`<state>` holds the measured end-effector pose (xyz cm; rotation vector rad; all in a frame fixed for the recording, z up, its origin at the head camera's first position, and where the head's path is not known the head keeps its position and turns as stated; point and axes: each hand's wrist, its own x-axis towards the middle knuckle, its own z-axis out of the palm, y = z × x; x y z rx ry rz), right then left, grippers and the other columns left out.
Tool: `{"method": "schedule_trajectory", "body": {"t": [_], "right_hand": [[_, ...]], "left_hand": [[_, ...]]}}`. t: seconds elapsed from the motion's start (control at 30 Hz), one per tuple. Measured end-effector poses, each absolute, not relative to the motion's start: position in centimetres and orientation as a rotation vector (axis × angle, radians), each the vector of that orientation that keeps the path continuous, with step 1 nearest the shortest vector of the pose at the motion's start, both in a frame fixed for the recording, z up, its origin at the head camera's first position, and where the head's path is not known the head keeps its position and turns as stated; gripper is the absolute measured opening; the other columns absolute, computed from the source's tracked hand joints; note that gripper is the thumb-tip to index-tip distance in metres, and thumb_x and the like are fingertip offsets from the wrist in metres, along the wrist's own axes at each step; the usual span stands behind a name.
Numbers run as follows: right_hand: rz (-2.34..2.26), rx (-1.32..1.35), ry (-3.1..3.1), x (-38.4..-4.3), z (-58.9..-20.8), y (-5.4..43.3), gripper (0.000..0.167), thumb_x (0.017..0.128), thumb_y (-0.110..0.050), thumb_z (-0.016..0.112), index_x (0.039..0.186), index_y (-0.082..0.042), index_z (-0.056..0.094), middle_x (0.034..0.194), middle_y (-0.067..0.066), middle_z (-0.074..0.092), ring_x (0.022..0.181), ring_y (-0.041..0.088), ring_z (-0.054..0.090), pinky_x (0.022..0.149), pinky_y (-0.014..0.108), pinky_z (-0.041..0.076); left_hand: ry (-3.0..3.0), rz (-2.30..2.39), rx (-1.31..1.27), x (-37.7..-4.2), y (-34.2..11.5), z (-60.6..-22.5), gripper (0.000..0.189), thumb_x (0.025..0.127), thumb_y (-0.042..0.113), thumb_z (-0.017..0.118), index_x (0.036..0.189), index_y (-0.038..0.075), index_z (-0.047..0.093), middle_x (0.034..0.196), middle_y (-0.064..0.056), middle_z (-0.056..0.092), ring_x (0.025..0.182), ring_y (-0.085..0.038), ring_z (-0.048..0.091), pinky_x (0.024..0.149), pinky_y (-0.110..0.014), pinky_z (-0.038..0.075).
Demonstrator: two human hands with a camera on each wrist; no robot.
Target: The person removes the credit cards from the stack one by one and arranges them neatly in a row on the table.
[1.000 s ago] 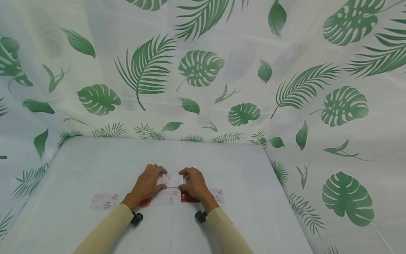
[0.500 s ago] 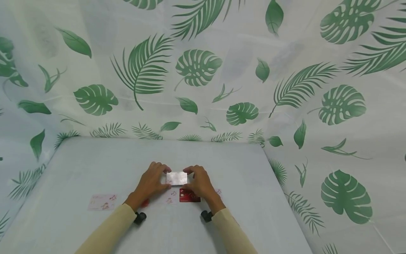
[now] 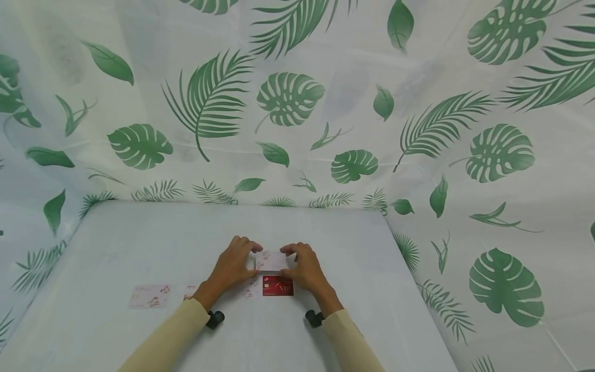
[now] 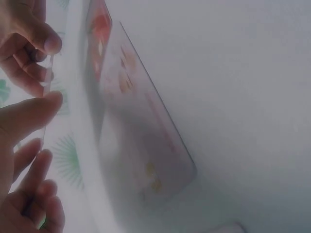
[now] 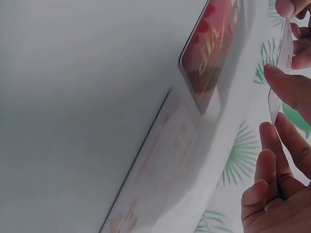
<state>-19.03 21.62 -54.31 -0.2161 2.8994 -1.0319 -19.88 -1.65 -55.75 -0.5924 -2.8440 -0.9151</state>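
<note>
In the head view, a pale pink-and-white printed card (image 3: 270,262) is raised a little over the table and held level between both hands. My left hand (image 3: 235,262) pinches its left edge between thumb and fingers; my right hand (image 3: 306,267) pinches the right edge the same way. Seen from the right wrist, the card is a thin, nearly edge-on sliver. Just below it in the head view lies a red VIP card (image 3: 278,286). A pale card (image 3: 252,290) beside that one is partly covered by the left hand.
Farther left on the white table (image 3: 186,346) lies another pale card (image 3: 150,296). One more printed card (image 3: 190,289) shows partly behind the left wrist. A leaf-patterned curtain (image 3: 288,103) rises behind the table and along its sides.
Both hands have shifted right with the pale card. Its face looked shiny grey half a second ago and now shows its print. The red VIP card is now fully uncovered.
</note>
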Motion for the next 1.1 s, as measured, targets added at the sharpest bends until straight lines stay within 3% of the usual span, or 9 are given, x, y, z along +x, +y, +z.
{"method": "schedule_trajectory", "body": {"t": [0.47, 1.1], "right_hand": [[-1.039, -0.202, 2.91, -18.4, -54.2, 24.8, 0.052, 0.079, -0.016, 0.095, 0.125, -0.023, 0.074, 0.117, -0.001, 0.069, 0.102, 0.021, 0.057, 0.086, 0.037, 0.049], [-1.03, -0.118, 2.96, -16.7, -53.6, 28.4, 0.053, 0.077, -0.013, 0.096, 0.124, -0.021, 0.075, 0.116, 0.001, 0.07, 0.101, 0.021, 0.058, 0.084, 0.036, 0.047]], "left_hand": [[-2.841, -0.916, -0.719, -19.3, 0.4, -55.0, 0.053, 0.083, 0.022, 0.093, 0.131, 0.016, 0.072, 0.119, 0.0, 0.07, 0.114, -0.019, 0.056, 0.1, -0.039, 0.056], [-2.778, -0.851, -0.723, -19.1, 3.8, -55.3, 0.053, 0.079, 0.037, 0.096, 0.123, 0.017, 0.074, 0.11, 0.003, 0.072, 0.104, -0.015, 0.057, 0.091, -0.033, 0.057]]}}
